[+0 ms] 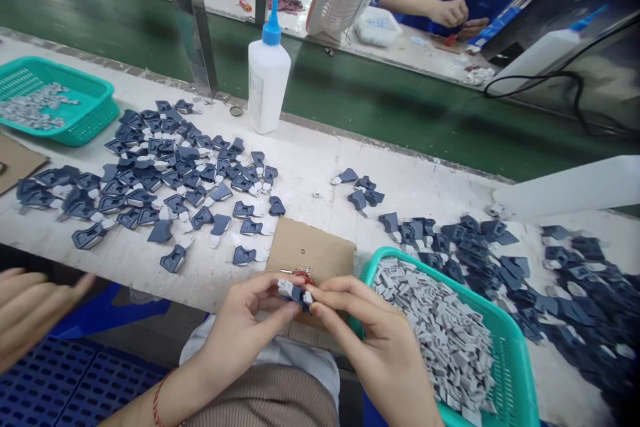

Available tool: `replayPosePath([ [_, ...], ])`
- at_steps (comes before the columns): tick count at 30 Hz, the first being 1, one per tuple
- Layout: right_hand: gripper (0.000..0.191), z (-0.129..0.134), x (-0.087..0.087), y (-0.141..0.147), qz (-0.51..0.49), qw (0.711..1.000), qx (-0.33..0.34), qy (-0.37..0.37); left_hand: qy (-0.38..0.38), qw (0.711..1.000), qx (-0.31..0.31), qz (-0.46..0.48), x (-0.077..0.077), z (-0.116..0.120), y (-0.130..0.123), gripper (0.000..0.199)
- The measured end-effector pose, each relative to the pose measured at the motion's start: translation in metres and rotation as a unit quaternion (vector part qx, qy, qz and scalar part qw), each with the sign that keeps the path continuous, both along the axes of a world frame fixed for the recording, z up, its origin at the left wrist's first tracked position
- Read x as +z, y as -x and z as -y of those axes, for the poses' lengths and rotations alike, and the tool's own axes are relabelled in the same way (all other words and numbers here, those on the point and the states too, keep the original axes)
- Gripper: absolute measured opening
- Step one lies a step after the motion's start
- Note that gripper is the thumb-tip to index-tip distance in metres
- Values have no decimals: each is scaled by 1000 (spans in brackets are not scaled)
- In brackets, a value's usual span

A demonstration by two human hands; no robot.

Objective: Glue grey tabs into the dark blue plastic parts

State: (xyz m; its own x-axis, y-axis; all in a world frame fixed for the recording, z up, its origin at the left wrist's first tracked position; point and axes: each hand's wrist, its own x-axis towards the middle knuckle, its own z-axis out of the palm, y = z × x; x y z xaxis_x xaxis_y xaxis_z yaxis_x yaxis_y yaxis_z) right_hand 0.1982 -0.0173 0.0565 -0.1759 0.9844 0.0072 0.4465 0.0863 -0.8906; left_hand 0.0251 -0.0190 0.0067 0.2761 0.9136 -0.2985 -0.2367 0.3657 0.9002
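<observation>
From the head view, the left hand (pixel 240 330) and the right hand (pixel 373 340) meet at the near edge of the worktop (pixel 310 167), fingers pinched together on one small blue and grey part (pixel 295 292). Just right of the grip sits a green basket (pixel 515 347) of grey pieces (pixel 440 333). Behind the grip lies brown cardboard (pixel 313 250), and farther left are many blue parts (pixel 165 173).

dark blue parts (pixel 165 173) | grey inserts (pixel 440 327) | teal basket (pixel 515 360) | white bottle (pixel 269 83), blue cap (pixel 272 30)
</observation>
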Motion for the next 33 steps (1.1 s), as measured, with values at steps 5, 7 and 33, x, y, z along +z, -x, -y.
replayPosePath([
  [5, 19, 4, -3, -2, 11, 1000, 3, -6, -22, 1000, 4, -17, 1, 1, -2, 19],
  [7, 19, 6, -4, -3, 17, 1000, 2, -14, -45, 998, 8, -38, 2, 2, -2, 18],
  [33, 9, 15, 0, 1, -186, 974, -48, 117, -17, 998, -17, 59, 19, 3, -6, 35],
])
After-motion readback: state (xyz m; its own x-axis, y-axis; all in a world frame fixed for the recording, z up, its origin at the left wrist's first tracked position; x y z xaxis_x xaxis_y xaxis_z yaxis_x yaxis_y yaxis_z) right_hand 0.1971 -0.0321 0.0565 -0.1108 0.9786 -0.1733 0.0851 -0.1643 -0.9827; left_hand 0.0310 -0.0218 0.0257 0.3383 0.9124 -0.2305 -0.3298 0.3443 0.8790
